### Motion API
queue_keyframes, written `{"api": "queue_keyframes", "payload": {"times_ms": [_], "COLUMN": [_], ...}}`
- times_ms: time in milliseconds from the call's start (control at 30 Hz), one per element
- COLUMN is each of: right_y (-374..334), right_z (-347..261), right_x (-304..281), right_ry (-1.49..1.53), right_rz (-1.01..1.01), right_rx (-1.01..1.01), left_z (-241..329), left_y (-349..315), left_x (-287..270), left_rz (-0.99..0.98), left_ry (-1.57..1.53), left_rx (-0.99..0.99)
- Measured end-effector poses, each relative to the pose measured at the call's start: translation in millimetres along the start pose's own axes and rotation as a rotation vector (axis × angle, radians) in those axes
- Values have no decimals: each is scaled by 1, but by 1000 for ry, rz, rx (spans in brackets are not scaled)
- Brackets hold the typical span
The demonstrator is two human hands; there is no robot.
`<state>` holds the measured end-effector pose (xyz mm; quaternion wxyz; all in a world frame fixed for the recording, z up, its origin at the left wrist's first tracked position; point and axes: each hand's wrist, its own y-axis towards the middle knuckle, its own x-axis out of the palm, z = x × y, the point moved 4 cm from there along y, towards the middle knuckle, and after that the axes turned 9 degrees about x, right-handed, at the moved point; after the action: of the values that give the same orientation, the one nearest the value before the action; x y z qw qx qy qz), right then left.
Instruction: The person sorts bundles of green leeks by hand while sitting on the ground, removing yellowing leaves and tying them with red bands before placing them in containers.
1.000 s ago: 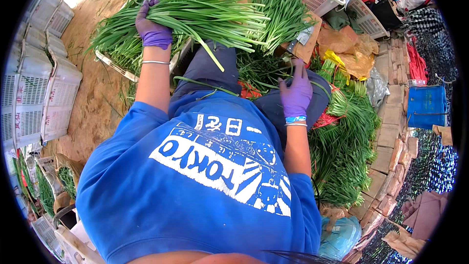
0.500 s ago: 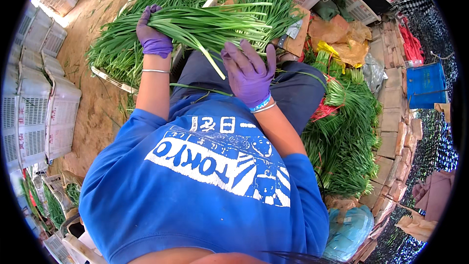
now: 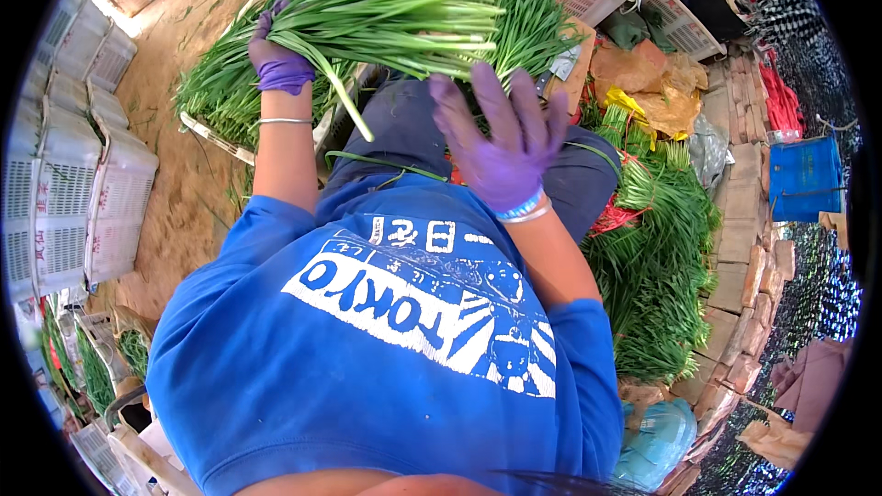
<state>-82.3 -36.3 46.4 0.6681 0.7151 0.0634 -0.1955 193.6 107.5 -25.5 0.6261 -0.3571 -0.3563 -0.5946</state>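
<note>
A loose bunch of garlic chives [image 3: 404,23] lies across my left hand [image 3: 278,55], gloved in purple and closed round its leafy part. The pale stem ends point right, and one stem droops below the rest. My right hand [image 3: 503,142], in a purple glove too, is raised just below the stem ends with its fingers spread and nothing in it. Under the held bunch, a white crate [image 3: 216,138] is heaped with more chives [image 3: 216,92]. Another pile of chives [image 3: 528,23] lies beyond my right hand.
Bundled chives [image 3: 643,285], some tied in red, are stacked to my right beside a brick edging [image 3: 735,230]. White crates [image 3: 119,202] stand in stacks on the left. A blue container [image 3: 804,174] is at the far right, and a blue plastic bag [image 3: 657,441] lies near me.
My left hand has lifted the chives slightly farther up. My right hand has drawn down and to the right, away from the stem ends, with fingers spreading wider.
</note>
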Motion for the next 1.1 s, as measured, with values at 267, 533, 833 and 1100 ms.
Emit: {"api": "queue_keyframes", "payload": {"times_ms": [267,533,833,1100], "right_y": [6,-14,-59,-38], "right_z": [-2,8,98,87], "right_x": [35,1,-46,-12], "right_ry": [79,57,-114,756], "right_rz": [-9,-39,-392,-796], "right_rx": [-95,-118,-22,594], "left_z": [-11,13,36,12], "left_y": [-6,3,109,28], "left_x": [12,13,-66,-4], "left_rz": [21,-39,-943,-779], "left_ry": [-29,10,-192,-148], "left_rx": [-8,1,-401,-136]}}
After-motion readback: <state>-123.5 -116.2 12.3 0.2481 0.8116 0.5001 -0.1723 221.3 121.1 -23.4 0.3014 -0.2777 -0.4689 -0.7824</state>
